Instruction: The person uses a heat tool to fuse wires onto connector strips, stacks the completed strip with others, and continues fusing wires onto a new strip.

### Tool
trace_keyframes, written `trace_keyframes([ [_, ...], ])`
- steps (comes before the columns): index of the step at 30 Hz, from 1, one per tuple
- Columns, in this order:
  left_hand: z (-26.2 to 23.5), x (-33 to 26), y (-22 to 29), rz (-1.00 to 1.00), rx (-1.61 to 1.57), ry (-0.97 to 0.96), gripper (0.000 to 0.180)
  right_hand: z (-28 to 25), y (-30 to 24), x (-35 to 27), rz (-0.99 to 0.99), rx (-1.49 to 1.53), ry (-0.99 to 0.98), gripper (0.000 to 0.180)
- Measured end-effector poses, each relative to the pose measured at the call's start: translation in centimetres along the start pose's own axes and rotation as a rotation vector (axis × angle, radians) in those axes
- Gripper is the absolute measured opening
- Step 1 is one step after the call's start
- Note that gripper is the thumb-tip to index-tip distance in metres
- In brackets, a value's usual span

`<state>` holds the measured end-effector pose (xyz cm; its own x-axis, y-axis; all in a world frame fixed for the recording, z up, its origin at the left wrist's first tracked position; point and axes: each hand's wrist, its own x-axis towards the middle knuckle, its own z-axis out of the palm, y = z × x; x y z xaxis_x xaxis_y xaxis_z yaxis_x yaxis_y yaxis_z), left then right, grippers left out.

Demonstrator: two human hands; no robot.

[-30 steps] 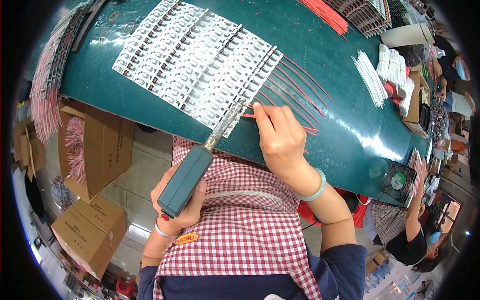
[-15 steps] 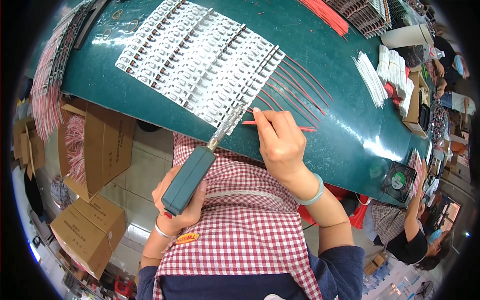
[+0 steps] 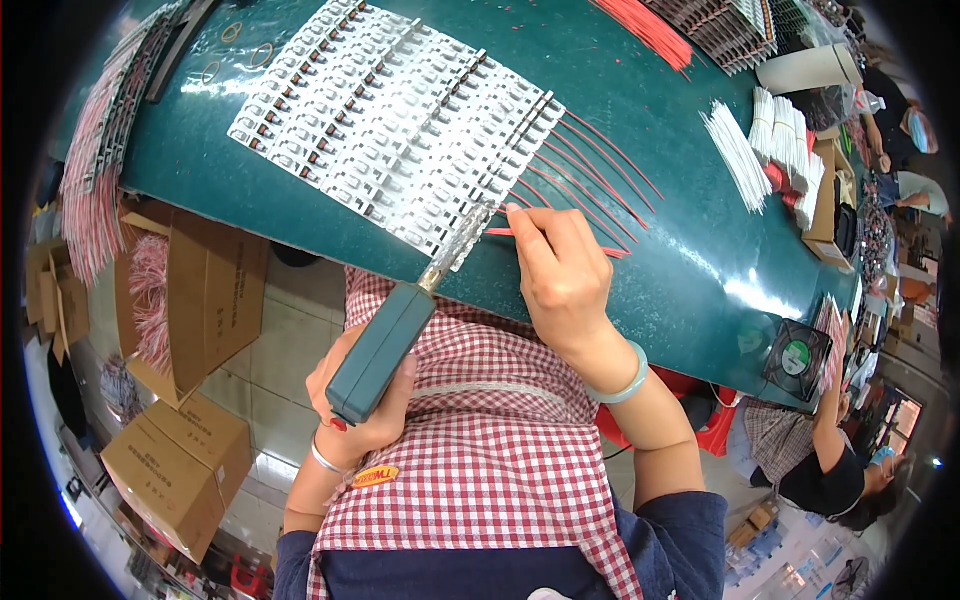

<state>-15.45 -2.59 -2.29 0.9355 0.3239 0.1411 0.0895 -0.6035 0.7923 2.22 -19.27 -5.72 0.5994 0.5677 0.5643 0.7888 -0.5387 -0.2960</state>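
Note:
My left hand (image 3: 355,405) grips the teal handle of a soldering iron (image 3: 385,345), whose metal tip (image 3: 462,240) rests at the near edge of a sheet of small white circuit boards (image 3: 400,110) laid in rows on the green table (image 3: 640,150). With its fingers pinched, my right hand (image 3: 562,275) holds a thin red wire (image 3: 560,240) beside the tip. More red wires (image 3: 590,175) fan out from the right edge of the boards.
A bundle of white wires (image 3: 735,150) and white parts lie at the right, loose red wires (image 3: 650,25) at the top. A small black fan (image 3: 797,358) sits at the table's right end near another seated person (image 3: 820,450). Cardboard boxes (image 3: 175,470) stand on the floor at left.
My right hand has shifted slightly up and left with the red wire, toward the soldering iron's tip. The iron stays almost where it was.

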Motion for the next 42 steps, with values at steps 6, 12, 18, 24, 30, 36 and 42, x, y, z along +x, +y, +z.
trace_keyframes([
  [6, 0.4, 0.6, -0.1, 0.043, -0.001, 0.001, 0.022, 0.0, -0.2, 0.1, 0.018, -0.01, -0.016, 0.022],
  [12, 0.6, 1.2, 0.2, 0.043, -0.033, 0.004, 0.021, 0.0, -0.3, 0.1, 0.024, -0.015, -0.022, 0.023],
  [18, 0.6, 0.8, -0.2, 0.045, -0.034, 0.005, 0.022, 0.0, -0.3, 0.2, 0.03, -0.027, -0.032, 0.023],
  [24, 0.5, -1.0, -1.1, -0.088, -0.102, 0.006, 0.024, 0.1, -0.3, 0.1, 0.021, -0.034, -0.021, 0.022],
  [30, 0.5, -1.8, -1.5, -0.163, -0.136, 0.01, 0.025, 0.2, -0.3, 0.1, 0.025, -0.038, -0.019, 0.022],
  [36, 0.3, -1.2, -1.0, -0.083, -0.076, 0.023, 0.024, -0.2, -0.6, -0.2, 0.015, 0.018, 0.045, 0.024],
  [42, 0.1, -0.5, -0.4, -0.018, -0.031, 0.018, 0.022, 0.0, -0.9, -0.5, 0.042, 0.002, 0.014, 0.026],
])
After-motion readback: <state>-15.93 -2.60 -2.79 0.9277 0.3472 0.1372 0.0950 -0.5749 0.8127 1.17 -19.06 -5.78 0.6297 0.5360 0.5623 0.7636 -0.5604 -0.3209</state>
